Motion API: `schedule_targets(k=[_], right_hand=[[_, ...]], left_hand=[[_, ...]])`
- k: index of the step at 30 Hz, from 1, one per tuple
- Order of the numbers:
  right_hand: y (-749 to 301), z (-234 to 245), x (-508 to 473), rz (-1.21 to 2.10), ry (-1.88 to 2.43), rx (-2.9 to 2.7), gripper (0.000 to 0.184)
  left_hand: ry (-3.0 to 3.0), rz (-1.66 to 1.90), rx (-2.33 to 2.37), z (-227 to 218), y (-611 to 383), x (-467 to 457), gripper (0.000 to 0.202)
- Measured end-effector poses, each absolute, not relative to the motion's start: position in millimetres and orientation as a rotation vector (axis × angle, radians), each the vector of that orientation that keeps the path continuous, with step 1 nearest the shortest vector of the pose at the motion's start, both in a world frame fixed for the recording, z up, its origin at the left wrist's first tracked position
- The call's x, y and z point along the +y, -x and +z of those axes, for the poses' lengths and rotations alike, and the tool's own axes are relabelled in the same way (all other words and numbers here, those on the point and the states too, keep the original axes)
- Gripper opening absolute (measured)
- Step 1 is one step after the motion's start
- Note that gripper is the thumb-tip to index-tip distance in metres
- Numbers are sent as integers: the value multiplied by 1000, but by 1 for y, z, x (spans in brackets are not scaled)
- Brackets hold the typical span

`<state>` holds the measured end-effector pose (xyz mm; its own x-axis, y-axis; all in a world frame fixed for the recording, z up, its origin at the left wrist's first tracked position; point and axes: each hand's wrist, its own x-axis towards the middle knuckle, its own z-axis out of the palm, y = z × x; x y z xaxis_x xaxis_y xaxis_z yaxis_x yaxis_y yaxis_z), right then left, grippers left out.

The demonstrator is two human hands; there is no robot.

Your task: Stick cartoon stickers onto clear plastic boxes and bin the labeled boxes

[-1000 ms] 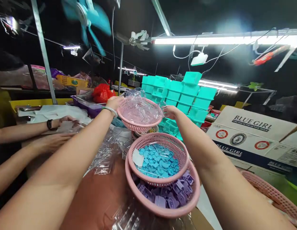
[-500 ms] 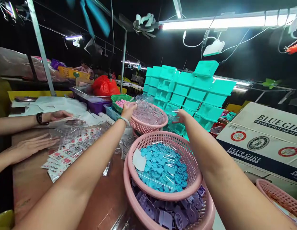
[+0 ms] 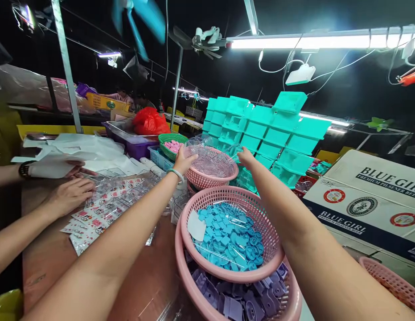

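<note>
Clear shells (image 3: 212, 164): we'd judge a light pinch best, easing one free so the tangled heap doesn't snag, with forearms clear of the blue pieces (image 3: 227, 236) toward 6 o'clock.
Pink basket (image 3: 210, 182): it holds the heap, at 3 o'clock from our left hand (image 3: 185, 161) and 8 o'clock from our right hand (image 3: 246, 157).
Left grip: fingers part-spread by the basket's left edge; we cannot tell whether they hold anything.
Right grip: narrow, pinching a clear shell (image 3: 234, 152) near the basket's 2 o'clock edge.
</note>
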<state>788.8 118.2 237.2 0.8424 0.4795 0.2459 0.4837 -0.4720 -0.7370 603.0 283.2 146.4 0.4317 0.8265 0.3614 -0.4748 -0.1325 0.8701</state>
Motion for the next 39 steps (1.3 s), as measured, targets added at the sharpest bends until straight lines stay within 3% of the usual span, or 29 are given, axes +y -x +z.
schedule_targets(k=[7, 17, 22, 25, 32, 34, 39], right_hand=[[-797, 241, 80, 60, 2377, -666, 47], [-771, 199, 62, 188, 2641, -740, 51], [-766, 190, 58, -93, 2679, -735, 36], [-763, 196, 45, -334, 2683, -699, 39], [-737, 252, 7, -776, 2430, -908, 41], [-703, 264, 12, -696, 2220, -1116, 44], [-562, 239, 46, 105, 2020, -1820, 39]], left_hand=[[-1258, 1191, 440, 146, -601, 289, 100], [-1128, 1110, 423, 145, -597, 276, 95], [-1140, 1097, 331, 150, -593, 264, 79], [-1168, 1078, 281, 150, -587, 258, 67], [-1226, 976, 461, 151, -557, 250, 52], [-1222, 946, 553, 152, -542, 254, 42], [-1215, 940, 659, 152, -476, 264, 35]])
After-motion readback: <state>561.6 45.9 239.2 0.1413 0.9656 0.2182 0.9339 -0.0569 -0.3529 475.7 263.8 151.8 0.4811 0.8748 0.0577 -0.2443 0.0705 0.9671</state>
